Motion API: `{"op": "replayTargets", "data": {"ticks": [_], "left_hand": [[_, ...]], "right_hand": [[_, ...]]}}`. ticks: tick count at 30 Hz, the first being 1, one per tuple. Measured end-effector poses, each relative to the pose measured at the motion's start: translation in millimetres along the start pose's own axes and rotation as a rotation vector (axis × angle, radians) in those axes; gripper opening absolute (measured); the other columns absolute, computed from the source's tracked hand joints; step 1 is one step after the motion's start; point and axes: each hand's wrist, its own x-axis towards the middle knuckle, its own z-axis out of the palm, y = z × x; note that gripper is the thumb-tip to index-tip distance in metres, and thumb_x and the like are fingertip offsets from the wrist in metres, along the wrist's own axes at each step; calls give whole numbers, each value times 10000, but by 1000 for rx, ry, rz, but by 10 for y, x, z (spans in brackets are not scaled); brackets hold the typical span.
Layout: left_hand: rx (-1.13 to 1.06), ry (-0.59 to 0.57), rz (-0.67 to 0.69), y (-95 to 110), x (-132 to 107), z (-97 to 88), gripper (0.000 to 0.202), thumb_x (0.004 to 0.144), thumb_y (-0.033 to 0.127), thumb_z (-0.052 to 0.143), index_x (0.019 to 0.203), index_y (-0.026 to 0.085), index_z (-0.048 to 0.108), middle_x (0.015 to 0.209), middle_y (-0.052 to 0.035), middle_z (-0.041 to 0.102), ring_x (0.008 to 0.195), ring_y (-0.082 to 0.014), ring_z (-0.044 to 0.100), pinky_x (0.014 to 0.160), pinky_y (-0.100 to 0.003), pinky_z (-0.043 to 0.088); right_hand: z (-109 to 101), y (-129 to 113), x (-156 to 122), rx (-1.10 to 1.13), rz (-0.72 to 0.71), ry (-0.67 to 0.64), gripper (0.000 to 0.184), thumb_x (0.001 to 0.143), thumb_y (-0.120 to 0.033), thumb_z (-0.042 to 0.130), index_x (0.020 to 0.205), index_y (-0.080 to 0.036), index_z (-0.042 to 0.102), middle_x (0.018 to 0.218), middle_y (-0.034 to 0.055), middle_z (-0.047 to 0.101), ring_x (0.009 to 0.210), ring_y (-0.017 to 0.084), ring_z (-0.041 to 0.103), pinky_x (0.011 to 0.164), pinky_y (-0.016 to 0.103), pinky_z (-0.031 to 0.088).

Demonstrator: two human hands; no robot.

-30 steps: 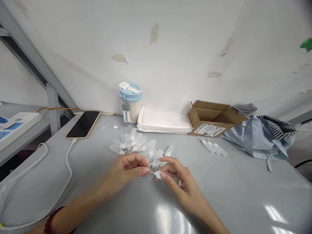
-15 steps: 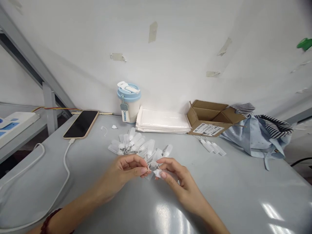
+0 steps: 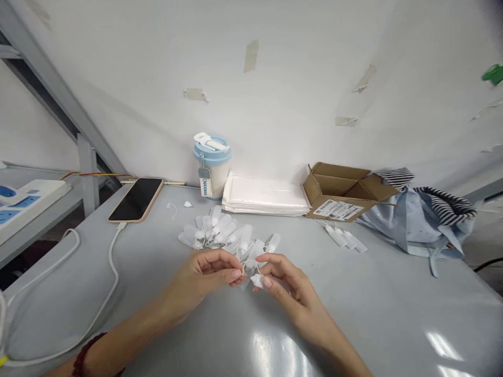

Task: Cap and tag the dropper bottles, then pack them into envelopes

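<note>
My right hand (image 3: pixel 288 288) grips a small translucent squeeze bottle by its white nozzle cap (image 3: pixel 257 280); the fingers hide most of the bottle's body. From this cap a thin white strap (image 3: pixel 250 262) curves over towards my left hand (image 3: pixel 214 269). My left thumb and forefinger are pinched on the strap's free end, a short distance from the cap's tip. Just behind both hands lies a loose pile of similar small bottles (image 3: pixel 222 230) with white caps and straps.
Behind the pile stand a blue-lidded cup (image 3: pixel 214 170), a stack of white packets (image 3: pixel 267 196) and an open cardboard box (image 3: pixel 341 196). Several bottles (image 3: pixel 346 238) and a blue cloth bag (image 3: pixel 412 222) lie right. A phone (image 3: pixel 136 200) with its white cable (image 3: pixel 113 262) lies left.
The view has shifted slightly, so the background sits a little further right. Between my hands, the strap's end and the cap's tip look slightly further apart.
</note>
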Motion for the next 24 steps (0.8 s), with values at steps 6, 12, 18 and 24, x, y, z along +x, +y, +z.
{"op": "replayTargets", "data": {"ticks": [6,12,18,24], "left_hand": [[-25,-2,-40,32,-14,2,38,768,251,705,772,214,699,639,48,674,755,-138,681,735,-213,493],[-46,-15,-23,29,-32,9,20,777,236,699,774,217,701,649,53,679,782,-143,700,746,-213,499],[-12,-15,-26,48,-27,20,21,774,232,696,767,212,701,647,49,680,783,-152,702,730,-218,506],[3,8,-41,52,-35,30,26,759,238,704,766,213,703,666,43,691,755,-143,695,732,-221,511]], "right_hand": [[13,-6,-13,21,17,-5,238,947,-398,472,1155,-292,519,868,-7,639,873,165,596,767,283,417],[12,-24,13,65,40,9,233,938,-399,490,1132,-277,532,846,-11,637,865,160,599,758,276,399],[6,-27,11,82,54,12,230,932,-404,500,1111,-265,543,833,-11,644,861,160,596,752,273,387],[7,-19,11,83,72,4,239,930,-407,507,1121,-268,536,851,-6,651,878,166,593,753,278,391]]}}
